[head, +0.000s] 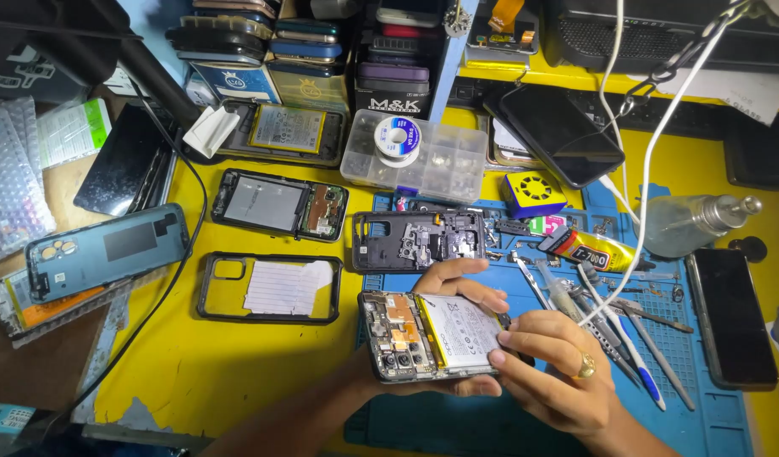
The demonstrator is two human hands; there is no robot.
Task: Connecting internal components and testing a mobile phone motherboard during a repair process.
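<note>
Left grip (444,288) cupped beneath and clasping an opened smartphone (432,336), back cover off, white battery and circuit board exposed, held just above the blue mat (711,406) on the yellow counter (237,364), right grip (550,364) pinching its battery end.

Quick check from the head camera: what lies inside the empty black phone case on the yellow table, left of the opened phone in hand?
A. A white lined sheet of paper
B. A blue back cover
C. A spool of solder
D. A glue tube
A: the black phone case frames a white lined sheet of paper; the solder spool sits on the clear parts box farther back.
</note>
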